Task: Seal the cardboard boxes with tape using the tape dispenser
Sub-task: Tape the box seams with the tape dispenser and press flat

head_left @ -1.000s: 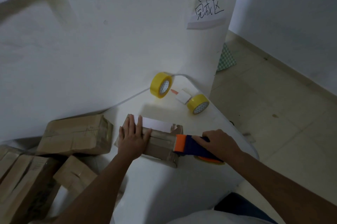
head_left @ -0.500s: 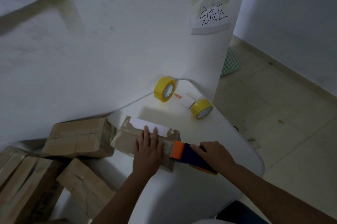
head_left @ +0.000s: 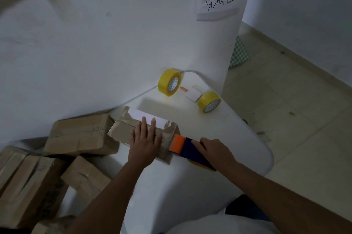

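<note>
1. Since the earlier frames the left hand has slid rightward along the top of the cardboard box, from its left part toward the end nearest the tape dispenser; the right hand and dispenser have kept their place at the box's right end.
2. The left hand lies flat, fingers straight and pressed on the box top, fingertips reaching the white label along the far edge. The right hand is curled round the dark body of the dispenser, whose orange head touches the box's right end.
3. The step in hand looks like finishing a strip: the tape seems laid across the top and is being brought down over the right end. The next move probably calls for pressing that end down and tearing the tape against the blade while the left hand holds the box steady.
4. The box sits on the white desk, near the middle. It appears closed; its contents cannot be seen.
5. Two yellow tape rolls stand farther back on the desk. More cardboard boxes are piled to the left, all closed.
</note>
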